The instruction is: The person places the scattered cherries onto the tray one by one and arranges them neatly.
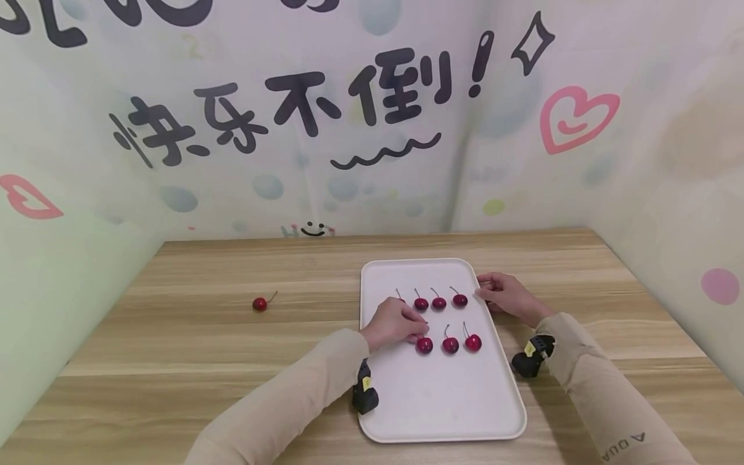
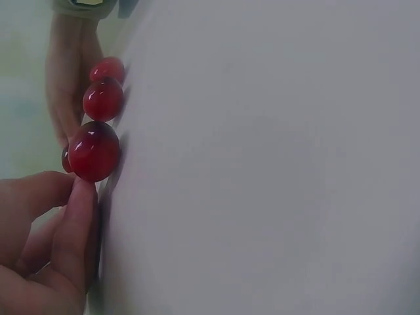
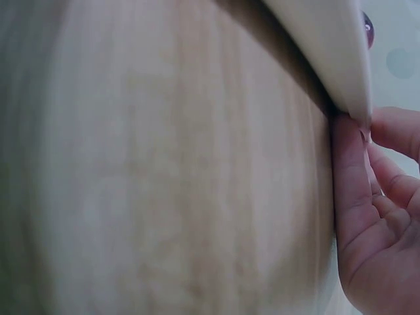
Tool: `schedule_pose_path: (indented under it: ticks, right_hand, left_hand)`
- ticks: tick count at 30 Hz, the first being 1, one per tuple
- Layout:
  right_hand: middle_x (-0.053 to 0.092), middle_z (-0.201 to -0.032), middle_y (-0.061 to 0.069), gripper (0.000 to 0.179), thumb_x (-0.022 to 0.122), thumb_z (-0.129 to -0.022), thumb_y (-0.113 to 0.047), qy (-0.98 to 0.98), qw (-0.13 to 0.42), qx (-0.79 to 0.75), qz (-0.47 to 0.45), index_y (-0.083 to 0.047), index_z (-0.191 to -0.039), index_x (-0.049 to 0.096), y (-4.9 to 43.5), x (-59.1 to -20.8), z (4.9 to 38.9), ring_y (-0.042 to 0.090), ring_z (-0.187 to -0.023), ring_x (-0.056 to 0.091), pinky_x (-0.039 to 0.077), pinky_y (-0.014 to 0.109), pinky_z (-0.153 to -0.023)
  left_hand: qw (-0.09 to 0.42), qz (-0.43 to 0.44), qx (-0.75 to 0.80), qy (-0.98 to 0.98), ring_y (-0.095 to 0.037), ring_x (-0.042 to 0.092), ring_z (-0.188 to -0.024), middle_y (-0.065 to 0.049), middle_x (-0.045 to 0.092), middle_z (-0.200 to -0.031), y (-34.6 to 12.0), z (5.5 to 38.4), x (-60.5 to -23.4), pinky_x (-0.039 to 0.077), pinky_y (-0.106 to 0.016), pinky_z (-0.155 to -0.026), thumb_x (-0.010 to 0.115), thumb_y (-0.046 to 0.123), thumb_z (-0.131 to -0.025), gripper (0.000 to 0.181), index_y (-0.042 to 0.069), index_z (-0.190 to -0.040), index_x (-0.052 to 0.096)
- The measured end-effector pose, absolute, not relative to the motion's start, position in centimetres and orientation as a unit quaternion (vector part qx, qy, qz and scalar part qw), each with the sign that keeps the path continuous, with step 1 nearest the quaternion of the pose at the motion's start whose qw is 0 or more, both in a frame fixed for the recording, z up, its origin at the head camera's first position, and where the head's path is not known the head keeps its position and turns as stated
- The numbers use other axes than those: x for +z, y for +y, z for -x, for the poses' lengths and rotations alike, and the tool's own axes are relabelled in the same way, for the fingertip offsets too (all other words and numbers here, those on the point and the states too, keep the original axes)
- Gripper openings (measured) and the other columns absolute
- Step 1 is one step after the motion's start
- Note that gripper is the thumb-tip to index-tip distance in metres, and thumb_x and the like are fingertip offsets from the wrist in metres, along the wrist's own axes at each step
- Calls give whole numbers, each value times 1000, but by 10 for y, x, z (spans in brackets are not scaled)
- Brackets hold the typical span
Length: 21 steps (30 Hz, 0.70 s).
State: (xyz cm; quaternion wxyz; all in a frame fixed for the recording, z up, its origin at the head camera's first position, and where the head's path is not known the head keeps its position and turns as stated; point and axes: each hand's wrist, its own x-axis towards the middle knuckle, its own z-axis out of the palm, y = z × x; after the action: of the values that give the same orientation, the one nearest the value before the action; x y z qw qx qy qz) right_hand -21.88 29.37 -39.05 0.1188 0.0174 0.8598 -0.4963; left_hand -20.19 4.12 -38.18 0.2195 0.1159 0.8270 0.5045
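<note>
A white tray [image 1: 442, 400] bears two rows of dark red cherries with stems. My left hand [image 1: 396, 323] reaches over its left side, fingertips pinching the nearest cherry [image 2: 94, 152] at its stem end; the hand hides that stem. To the right in the same row lie a second cherry [image 1: 450, 345] and a third cherry [image 1: 473, 342]. Several more, among them a cherry [image 1: 460, 300], form the row behind, its leftmost one partly covered by my left hand. My right hand [image 1: 507, 296] grips the tray's right rim between thumb and fingers, as the right wrist view shows.
A single cherry [image 1: 259, 303] with its stem lies on the wooden table [image 1: 192, 361], left of the tray. Behind the table hangs a white printed backdrop [image 1: 325, 187] with dark lettering, and pale walls flank both sides.
</note>
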Motion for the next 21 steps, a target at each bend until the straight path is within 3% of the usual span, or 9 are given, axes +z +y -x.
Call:
schedule_pose_path:
  ticks: [21]
  right_hand:
    - [52, -97, 15, 41, 49, -90, -7, 855, 115, -506, -7, 11, -125, 37, 293, -390, 217, 12, -81, 54, 49, 29, -75]
  left_hand:
    - [217, -121, 514, 821, -10, 59, -57, -2, 61, -69, 39, 197, -381, 50, -21, -57, 69, 10, -76, 10, 2, -81, 69]
